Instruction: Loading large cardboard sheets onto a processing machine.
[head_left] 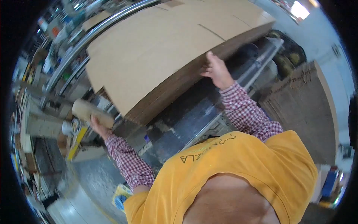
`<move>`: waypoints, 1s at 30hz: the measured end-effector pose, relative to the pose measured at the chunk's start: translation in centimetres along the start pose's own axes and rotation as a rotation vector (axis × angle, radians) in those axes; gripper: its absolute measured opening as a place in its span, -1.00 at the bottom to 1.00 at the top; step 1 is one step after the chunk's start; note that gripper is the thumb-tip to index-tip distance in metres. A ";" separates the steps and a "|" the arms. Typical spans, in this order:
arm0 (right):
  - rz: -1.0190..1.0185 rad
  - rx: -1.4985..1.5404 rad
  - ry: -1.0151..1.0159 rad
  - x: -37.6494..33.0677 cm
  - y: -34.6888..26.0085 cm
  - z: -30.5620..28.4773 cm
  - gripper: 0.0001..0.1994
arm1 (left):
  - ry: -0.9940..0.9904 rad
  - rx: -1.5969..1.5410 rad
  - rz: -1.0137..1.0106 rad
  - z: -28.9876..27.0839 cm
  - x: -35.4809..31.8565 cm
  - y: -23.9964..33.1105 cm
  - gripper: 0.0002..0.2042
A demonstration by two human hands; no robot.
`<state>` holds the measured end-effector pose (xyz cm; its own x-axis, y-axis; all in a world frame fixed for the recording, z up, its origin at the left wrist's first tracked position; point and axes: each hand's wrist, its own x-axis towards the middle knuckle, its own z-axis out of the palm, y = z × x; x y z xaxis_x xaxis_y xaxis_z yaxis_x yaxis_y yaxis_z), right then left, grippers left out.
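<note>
Two hands work one stack (156, 63) of flat cardboard sheets, which lies on a dark bench (186, 115) with its long axis running from lower left to upper right. Our right hand (216, 71) rests against the stack's near edge, thumb up, fingers curled onto the sheets. Our left hand (99, 127) sits just off the stack's lower-left corner, fingers wrapped around a tan block (91, 112). More brown sheets (309, 108) stand well apart, far right. A yellow strip (76, 143) lies below the block.
</note>
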<state>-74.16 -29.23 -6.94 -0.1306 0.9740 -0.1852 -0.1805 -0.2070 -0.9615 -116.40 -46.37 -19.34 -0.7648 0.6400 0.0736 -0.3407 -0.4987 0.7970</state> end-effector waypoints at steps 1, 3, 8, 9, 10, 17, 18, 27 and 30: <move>-0.011 -0.023 -0.005 0.1 0.1 0.1 -0.48 | 0.082 -0.071 -0.011 0.9 -0.5 0.1 -0.52; -0.082 -0.023 -0.003 -0.2 0.2 1.1 -0.45 | -0.050 0.388 -0.008 2.2 -0.6 -1.7 -0.48; -0.061 0.021 -0.042 0.0 0.3 -0.7 -0.32 | -0.063 0.083 -0.085 1.4 -0.3 -2.8 -0.48; -0.032 0.049 -0.050 -0.1 0.2 -1.1 -0.24 | 0.081 0.010 -0.111 2.5 -1.2 -2.6 -0.49; -0.041 0.025 -0.076 -0.8 0.5 1.3 -0.20 | -0.016 0.003 -0.227 -5.1 1.5 -2.6 -0.50; -0.024 0.009 -0.048 -1.4 0.7 0.4 -0.16 | -0.155 0.144 -0.236 -5.8 -0.1 -3.0 -0.50; -0.008 -0.015 -0.056 -1.6 0.1 -1.0 -0.19 | 0.019 0.136 -0.243 -3.8 -1.6 -2.2 -0.48; -0.524 -0.100 -0.547 -7.0 -2.9 0.5 -0.46 | 0.128 -0.170 0.176 10.1 -12.5 12.1 -0.42; -0.721 -0.173 -0.753 -8.5 -5.4 2.2 -0.30 | -0.144 -0.106 0.105 15.1 -13.0 11.2 -0.44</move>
<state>-74.23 -36.63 0.29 -0.6301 0.5403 0.5577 -0.3225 0.4713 -0.8209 -101.97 -51.43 -2.29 -0.7157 0.6544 0.2442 -0.3246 -0.6212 0.7132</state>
